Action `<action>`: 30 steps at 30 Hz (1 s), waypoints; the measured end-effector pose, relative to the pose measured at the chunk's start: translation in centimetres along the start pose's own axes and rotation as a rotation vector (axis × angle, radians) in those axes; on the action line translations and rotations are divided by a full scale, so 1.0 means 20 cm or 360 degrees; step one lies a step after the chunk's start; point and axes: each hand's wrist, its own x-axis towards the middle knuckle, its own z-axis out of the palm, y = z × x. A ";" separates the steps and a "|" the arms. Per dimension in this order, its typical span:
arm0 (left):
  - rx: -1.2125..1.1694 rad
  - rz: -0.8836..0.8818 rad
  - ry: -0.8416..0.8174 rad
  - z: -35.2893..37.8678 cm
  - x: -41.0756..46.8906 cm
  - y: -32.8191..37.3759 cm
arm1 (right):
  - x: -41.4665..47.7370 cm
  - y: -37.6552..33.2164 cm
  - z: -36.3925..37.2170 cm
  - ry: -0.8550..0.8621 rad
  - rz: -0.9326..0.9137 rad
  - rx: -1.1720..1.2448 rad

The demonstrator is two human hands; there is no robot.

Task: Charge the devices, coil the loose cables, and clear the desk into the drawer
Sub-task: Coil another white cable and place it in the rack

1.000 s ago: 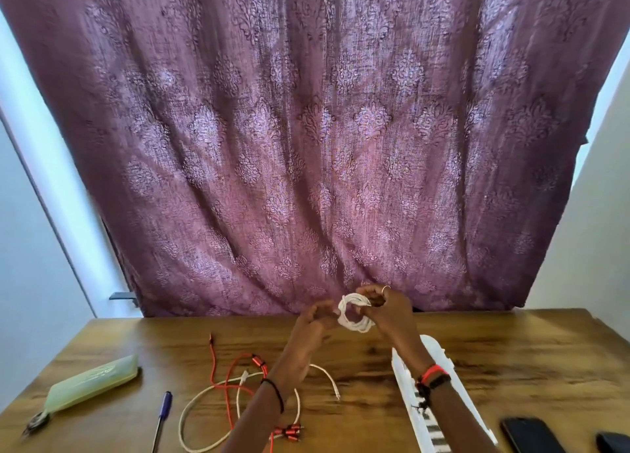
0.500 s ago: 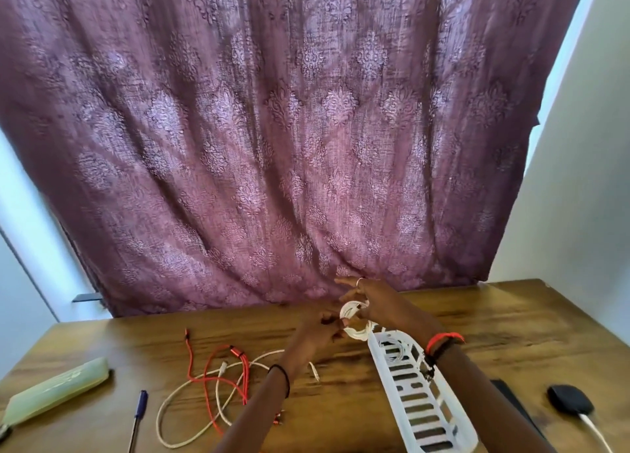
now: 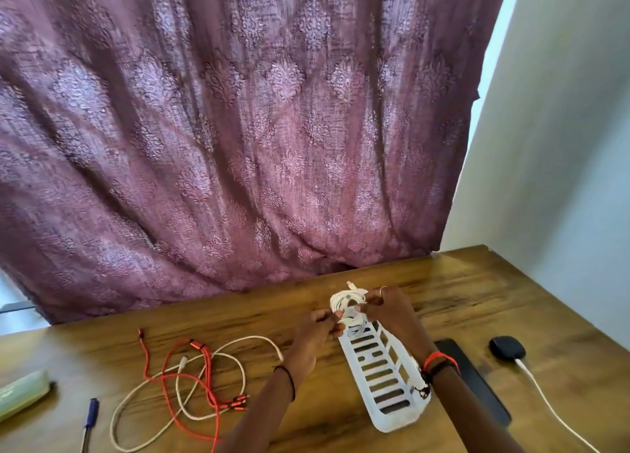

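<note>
While the left hand (image 3: 315, 330) pinches one side of the coiled white cable (image 3: 347, 307), the right hand (image 3: 388, 311) grips the other, fingers closed on its loops above the far end of a slotted white plastic tray (image 3: 381, 381). Loose red and cream cords (image 3: 201, 381) sprawl left on the grainy wooden worktop (image 3: 477, 302); a patterned mauve curtain (image 3: 238, 128) hangs behind.

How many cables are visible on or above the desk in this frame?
4: a coiled white cable held in both hands above the white tray; a loose white cable and a red cable tangled at left; a white lead from the black device at right.
</note>
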 end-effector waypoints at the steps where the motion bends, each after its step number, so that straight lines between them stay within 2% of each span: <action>1: -0.0013 -0.0016 -0.0044 0.02 -0.01 -0.01 | 0.00 0.02 0.00 -0.0009 0.0021 -0.0006; 4: 0.0016 -0.0039 -0.0104 0.05 -0.02 -0.05 | 0.00 0.07 -0.01 -0.0020 0.0127 0.0062; 10: 0.0304 -0.0088 -0.0134 0.06 0.01 -0.10 | 0.01 0.14 -0.02 -0.0036 0.0252 0.0055; 15: 0.0319 -0.0062 -0.0132 0.07 0.02 -0.12 | 0.02 0.19 0.01 -0.0068 0.0387 0.0105; 20: 0.0352 -0.0077 0.0044 0.05 0.06 -0.19 | 0.02 0.22 0.07 0.0010 0.0417 -0.0088; 30: 0.0489 -0.0136 0.0079 0.06 0.10 -0.26 | 0.02 0.23 0.22 0.0051 0.0330 -0.0454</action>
